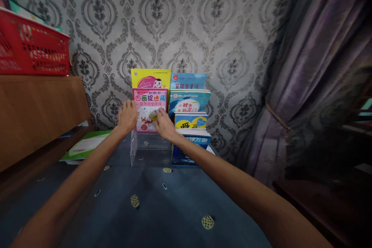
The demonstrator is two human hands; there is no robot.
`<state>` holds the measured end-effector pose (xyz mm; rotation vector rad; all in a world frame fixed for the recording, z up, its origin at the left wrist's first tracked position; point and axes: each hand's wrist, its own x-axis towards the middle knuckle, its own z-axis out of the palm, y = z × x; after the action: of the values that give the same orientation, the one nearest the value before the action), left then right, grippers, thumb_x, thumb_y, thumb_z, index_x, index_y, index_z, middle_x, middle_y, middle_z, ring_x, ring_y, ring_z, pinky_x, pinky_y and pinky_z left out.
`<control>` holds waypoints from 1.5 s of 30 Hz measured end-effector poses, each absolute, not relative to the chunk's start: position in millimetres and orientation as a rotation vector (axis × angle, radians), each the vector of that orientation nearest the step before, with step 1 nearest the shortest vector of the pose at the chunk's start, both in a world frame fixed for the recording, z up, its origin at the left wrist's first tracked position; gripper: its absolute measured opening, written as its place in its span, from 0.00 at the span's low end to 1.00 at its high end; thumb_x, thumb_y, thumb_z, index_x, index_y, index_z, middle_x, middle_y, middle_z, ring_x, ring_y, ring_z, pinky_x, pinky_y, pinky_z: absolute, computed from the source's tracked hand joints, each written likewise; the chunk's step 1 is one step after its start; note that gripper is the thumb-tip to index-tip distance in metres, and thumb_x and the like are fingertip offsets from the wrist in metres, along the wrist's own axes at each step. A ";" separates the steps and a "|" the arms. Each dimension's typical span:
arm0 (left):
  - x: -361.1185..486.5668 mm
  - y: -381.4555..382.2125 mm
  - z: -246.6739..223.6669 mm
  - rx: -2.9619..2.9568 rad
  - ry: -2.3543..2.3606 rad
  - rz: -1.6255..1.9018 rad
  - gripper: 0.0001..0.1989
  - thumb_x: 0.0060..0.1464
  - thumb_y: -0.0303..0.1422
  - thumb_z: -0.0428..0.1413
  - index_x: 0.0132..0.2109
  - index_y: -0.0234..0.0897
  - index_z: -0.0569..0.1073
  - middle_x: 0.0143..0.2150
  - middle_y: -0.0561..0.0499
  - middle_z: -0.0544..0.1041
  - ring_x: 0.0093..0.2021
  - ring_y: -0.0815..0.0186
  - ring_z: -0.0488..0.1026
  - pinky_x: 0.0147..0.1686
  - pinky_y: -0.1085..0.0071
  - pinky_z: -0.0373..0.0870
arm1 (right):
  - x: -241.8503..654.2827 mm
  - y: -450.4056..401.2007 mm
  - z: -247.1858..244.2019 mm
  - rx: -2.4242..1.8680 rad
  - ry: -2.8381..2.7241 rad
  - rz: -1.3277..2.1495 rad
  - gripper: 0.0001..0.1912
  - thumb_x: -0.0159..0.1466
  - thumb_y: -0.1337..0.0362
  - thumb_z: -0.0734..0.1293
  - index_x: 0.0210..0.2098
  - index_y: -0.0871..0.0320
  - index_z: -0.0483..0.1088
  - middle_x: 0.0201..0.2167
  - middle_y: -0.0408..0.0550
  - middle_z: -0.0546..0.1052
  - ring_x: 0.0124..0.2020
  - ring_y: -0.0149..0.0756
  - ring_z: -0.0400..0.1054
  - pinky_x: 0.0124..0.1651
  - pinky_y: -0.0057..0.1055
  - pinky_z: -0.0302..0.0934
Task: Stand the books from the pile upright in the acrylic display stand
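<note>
A pink picture book (150, 103) with cartoon animals on its cover stands upright in a clear acrylic stand (151, 155), in front of a taller yellow book (151, 74). My left hand (128, 116) is closed at the left edge of the pink book, its thumb hidden. Across the lower right of that cover lies my right hand (165, 124), fingertips touching the front and not wrapped round it. Just right of it, blue books stand in tiers: a light blue book (188, 80), a teal book (203, 99), a blue and yellow book (190, 120) and a dark blue book (200, 139).
On a wooden cabinet (43, 112) at the left sits a red plastic basket (43, 46). A green and white book (90, 143) lies flat beside the cabinet. Dark blue patterned cloth (162, 209) covers the surface. A purple curtain (279, 97) hangs at the right, by the patterned wall.
</note>
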<state>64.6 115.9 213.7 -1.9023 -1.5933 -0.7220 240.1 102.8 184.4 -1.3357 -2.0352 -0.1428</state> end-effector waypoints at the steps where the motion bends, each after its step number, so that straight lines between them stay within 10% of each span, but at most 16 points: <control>1: 65.7 116.1 215.4 -1.892 -1.534 -0.724 0.18 0.62 0.30 0.48 0.57 0.27 0.66 0.58 0.27 0.70 0.59 0.42 0.68 0.52 0.52 0.68 | 240.2 102.6 184.1 -1.342 -2.037 -0.138 0.28 0.65 0.71 0.58 0.64 0.71 0.60 0.69 0.67 0.57 0.70 0.50 0.52 0.69 0.46 0.53; 12: 71.9 133.2 213.7 -2.044 -1.188 -0.745 0.28 0.61 0.27 0.50 0.67 0.34 0.62 0.73 0.32 0.54 0.72 0.44 0.52 0.64 0.46 0.56 | 244.0 107.2 174.4 -1.299 -2.048 -0.105 0.28 0.64 0.73 0.58 0.65 0.71 0.59 0.68 0.68 0.58 0.70 0.49 0.52 0.70 0.47 0.51; 35: 58.5 130.8 171.5 -2.048 -1.104 -0.933 0.20 0.62 0.31 0.50 0.60 0.33 0.68 0.66 0.31 0.64 0.66 0.46 0.61 0.61 0.47 0.60 | 249.2 105.9 143.5 -1.180 -2.080 -0.061 0.28 0.65 0.72 0.59 0.64 0.69 0.60 0.69 0.68 0.58 0.71 0.49 0.49 0.70 0.49 0.50; 45: 59.0 161.8 233.4 -1.908 -1.146 -1.768 0.23 0.61 0.37 0.53 0.60 0.32 0.62 0.64 0.32 0.64 0.68 0.49 0.57 0.69 0.50 0.50 | 249.1 102.0 148.6 -1.185 -2.072 -0.041 0.27 0.65 0.72 0.59 0.63 0.69 0.61 0.68 0.69 0.58 0.71 0.49 0.51 0.70 0.48 0.51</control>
<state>59.0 161.8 233.4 -1.9077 -1.1457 -1.7681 249.1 102.0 148.6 -1.1848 -2.0719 -0.0414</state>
